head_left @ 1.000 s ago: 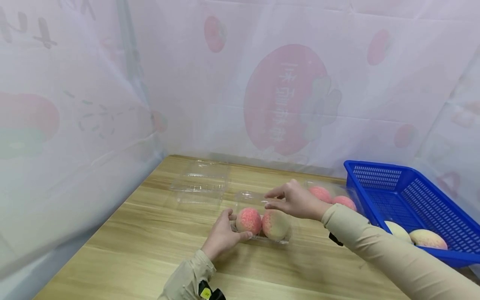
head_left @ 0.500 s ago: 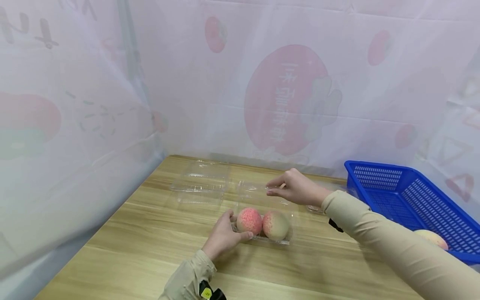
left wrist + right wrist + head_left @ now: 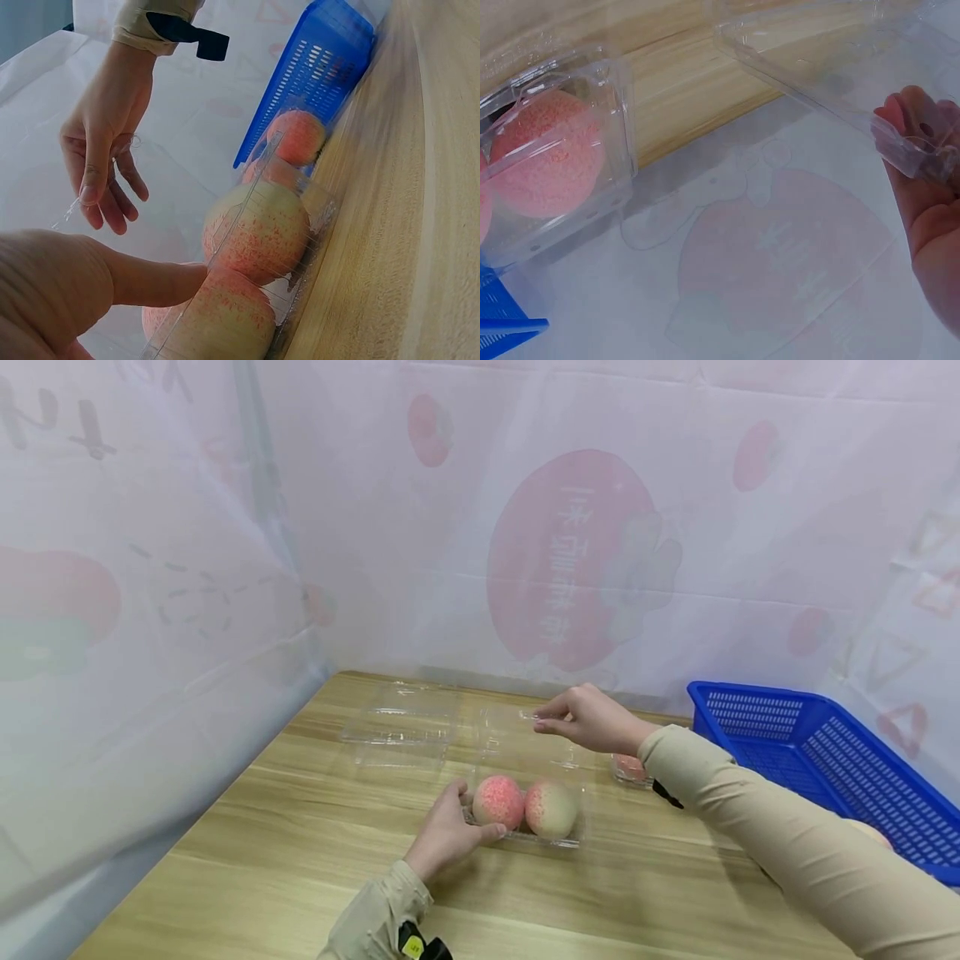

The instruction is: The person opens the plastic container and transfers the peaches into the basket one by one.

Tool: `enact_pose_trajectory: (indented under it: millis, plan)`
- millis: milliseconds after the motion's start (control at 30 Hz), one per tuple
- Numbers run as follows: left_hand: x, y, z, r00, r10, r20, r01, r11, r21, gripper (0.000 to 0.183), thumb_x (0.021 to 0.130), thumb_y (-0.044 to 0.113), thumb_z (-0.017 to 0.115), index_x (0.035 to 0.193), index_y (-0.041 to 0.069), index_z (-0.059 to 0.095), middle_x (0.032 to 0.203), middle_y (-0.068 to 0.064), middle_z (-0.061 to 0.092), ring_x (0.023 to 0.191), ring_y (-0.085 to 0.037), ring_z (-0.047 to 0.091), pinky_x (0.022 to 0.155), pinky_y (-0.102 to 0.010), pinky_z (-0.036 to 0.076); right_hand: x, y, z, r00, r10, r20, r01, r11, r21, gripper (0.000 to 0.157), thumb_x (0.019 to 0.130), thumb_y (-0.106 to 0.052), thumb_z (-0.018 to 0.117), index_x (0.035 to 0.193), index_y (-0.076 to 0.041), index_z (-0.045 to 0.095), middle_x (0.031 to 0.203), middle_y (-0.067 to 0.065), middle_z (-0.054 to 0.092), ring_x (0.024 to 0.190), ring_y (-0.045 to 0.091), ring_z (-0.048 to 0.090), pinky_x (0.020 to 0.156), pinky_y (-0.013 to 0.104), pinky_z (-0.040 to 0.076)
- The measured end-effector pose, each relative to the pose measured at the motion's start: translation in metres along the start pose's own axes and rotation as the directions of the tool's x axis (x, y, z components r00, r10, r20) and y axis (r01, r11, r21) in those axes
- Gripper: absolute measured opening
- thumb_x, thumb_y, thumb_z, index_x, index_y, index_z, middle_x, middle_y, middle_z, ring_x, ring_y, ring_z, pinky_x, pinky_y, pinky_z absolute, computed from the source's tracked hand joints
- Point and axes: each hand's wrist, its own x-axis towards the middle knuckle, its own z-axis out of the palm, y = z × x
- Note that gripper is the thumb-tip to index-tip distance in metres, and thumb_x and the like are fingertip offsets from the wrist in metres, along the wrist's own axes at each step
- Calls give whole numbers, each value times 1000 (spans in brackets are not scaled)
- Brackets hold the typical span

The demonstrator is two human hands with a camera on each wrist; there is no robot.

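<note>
Two pink-and-cream peaches, one (image 3: 498, 802) at the left and one (image 3: 552, 810) at the right, sit side by side in the base of a clear plastic clamshell box (image 3: 543, 841). My left hand (image 3: 444, 835) grips the left end of this base, its thumb (image 3: 157, 283) on the front rim. The hinged lid (image 3: 517, 739) stands raised behind the fruit. My right hand (image 3: 592, 720) pinches the lid's upper edge between thumb and fingers, above and behind the peaches. In the right wrist view the fingers hold a lid corner (image 3: 904, 154).
Behind the left hand lies another clear box (image 3: 401, 727), lid open. Right of the lid, partly hidden by the right arm, is a box with pink peaches (image 3: 547, 157). A blue basket (image 3: 716, 727) stands at the right with a peach (image 3: 870, 832) visible. Printed cloth walls the table.
My right hand has risen and moved back, swinging the lid up and away from the peaches. The left hand and the box base have stayed in place.
</note>
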Motion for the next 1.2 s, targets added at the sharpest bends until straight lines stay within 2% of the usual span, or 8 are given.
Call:
enact_pose_trajectory:
  millis: [200,300,400,533,733,900,1067,1200]
  plan:
    - [-1,2,-1,1000,-2,13,2,1000,-17,91,74,13,86,141,-16,30,131,-35,50,115,-45,54,97,-57,45,0,3,-2,997,18,-69,-24,997,-79,34,96,-25,66,119,-1,69,115,14,69,101,26,67,88,44,54]
    - [-2,3,-1,1000,-2,10,2,1000,-19,91,74,12,86,141,-16,30,131,-34,50,115,-45,54,98,-57,44,-2,3,-3,991,9,-136,-26,992,-124,45,93,-27,70,127,2,63,124,17,64,116,32,58,99,49,46]
    - [-3,5,-1,1000,2,7,-2,1000,-18,91,73,12,86,140,-15,31,131,-34,51,115,-45,53,97,-58,44,-5,0,-5,975,23,-219,-50,992,-117,54,90,-28,74,131,2,59,133,18,57,125,35,48,105,52,38]
    - [-4,7,-1,1000,3,7,-2,1000,-23,90,73,11,86,140,-15,31,130,-33,51,114,-45,54,97,-57,44,-12,-2,-3,958,62,-279,-78,996,-47,55,89,-30,75,132,0,58,139,16,53,129,34,43,108,54,34]
    - [-7,8,0,1000,-2,3,3,1000,-15,90,74,12,86,140,-15,31,132,-34,50,116,-45,53,99,-58,43,-32,-11,4,955,158,-250,-140,986,88,52,89,-38,73,130,-8,61,135,9,58,126,32,49,103,53,40]
    - [-7,6,0,1000,-1,4,1,1000,-16,90,74,12,86,140,-15,31,132,-34,50,117,-46,52,99,-59,42,-49,-15,16,934,270,-235,-228,955,189,53,86,-46,73,129,-16,63,131,2,60,121,35,54,97,53,47]
    - [-7,7,0,1000,-1,4,1,1000,-21,91,73,11,86,140,-15,31,131,-34,50,115,-45,53,98,-58,43,-65,-19,31,921,316,-228,-237,918,317,54,84,-43,77,129,-15,64,129,5,62,120,36,55,97,50,48]
    - [-8,8,-1,1000,-3,3,3,1000,-26,92,73,10,86,141,-15,30,131,-34,50,115,-45,54,98,-57,44,-75,-22,42,900,363,-242,-241,876,417,55,83,-41,79,130,-16,64,128,6,62,119,35,55,96,50,49]
